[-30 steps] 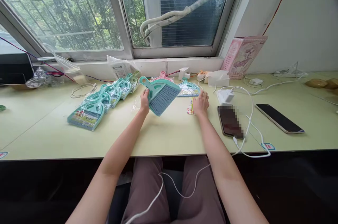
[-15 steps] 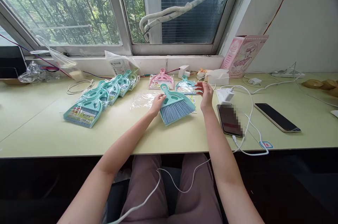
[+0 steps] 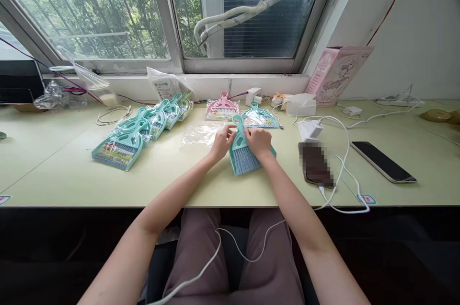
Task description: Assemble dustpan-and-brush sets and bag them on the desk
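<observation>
A mint-green mini dustpan with a blue-bristled hand brush nested in it stands tilted over the table, handle end up. My right hand is closed on the right side of the set, just below the handle, and covers part of the brush. On the left edge, my left hand has its fingers curled against the set near the handle; its exact fingertip contact is partly hidden. Just left of that hand lies a clear plastic wrapper. Behind the set are a wrapped blue set and a wrapped pink set.
Several wrapped green dustpan sets overlap in a row at the left. Toward the right lie a phone with a cable, another phone and a white charger. A pink box stands by the window.
My right hand has come in from the right and closed on the set. The set has turned more upright and shifted slightly right. My left hand has moved to its left edge.
</observation>
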### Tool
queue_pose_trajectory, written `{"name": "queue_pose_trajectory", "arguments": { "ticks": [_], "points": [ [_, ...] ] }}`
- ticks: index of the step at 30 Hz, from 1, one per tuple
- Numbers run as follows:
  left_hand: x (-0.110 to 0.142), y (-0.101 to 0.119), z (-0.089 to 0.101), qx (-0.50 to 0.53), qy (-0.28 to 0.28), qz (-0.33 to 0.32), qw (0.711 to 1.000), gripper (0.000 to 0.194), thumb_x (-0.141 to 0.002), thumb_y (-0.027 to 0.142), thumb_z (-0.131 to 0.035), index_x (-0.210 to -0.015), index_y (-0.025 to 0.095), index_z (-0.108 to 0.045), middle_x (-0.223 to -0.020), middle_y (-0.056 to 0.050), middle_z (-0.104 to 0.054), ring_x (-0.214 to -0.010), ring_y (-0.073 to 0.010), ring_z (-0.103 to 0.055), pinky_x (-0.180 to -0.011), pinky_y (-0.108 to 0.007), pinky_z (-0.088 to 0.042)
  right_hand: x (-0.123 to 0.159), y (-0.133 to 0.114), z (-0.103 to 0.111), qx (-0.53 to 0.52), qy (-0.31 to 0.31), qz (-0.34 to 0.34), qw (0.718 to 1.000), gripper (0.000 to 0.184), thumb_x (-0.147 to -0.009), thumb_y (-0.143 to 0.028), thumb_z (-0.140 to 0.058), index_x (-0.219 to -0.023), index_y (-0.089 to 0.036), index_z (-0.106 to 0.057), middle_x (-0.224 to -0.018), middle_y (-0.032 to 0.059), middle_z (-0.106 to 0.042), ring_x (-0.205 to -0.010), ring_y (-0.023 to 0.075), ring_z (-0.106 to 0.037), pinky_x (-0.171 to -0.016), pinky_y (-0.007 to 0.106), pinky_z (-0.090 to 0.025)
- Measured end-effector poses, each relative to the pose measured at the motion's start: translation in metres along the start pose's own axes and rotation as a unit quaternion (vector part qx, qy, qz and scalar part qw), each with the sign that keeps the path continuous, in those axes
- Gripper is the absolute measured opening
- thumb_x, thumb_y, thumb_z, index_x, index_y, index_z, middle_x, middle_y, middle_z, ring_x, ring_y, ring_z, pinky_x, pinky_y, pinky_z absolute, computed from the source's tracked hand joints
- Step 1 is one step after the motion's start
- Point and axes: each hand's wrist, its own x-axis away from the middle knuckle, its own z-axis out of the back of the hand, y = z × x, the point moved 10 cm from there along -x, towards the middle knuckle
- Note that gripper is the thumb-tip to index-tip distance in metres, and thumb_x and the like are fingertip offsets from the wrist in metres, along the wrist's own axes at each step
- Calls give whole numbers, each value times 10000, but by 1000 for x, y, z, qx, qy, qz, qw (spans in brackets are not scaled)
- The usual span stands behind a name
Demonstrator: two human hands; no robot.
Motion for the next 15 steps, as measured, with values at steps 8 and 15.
{"name": "queue_pose_trajectory", "arguments": {
  "ticks": [8,15],
  "points": [
    [-9,-19,37,-262,31,53,963,407,-990,380,-393,-1344,211,-499,-1284,-97,-628,-1160,-260,-593,-924,-368,-480,-2,17,-1,-16,-9,-67,998,521,-1020,-389,-346,-853,-142,-773,-835,141,-738,-777,213,-671,-664,266,-369],
    [-5,-87,41,-391,-178,165,888,537,-972,474,-355,-1435,215,-439,-1570,-138,-348,-1455,-326,-303,-1165,-607,-185,-1,26,8,-42,15,-87,995,534,-1025,-395,-338,-820,-143,-762,-808,136,-735,-752,209,-663,-636,264,-347]
  ]
}}
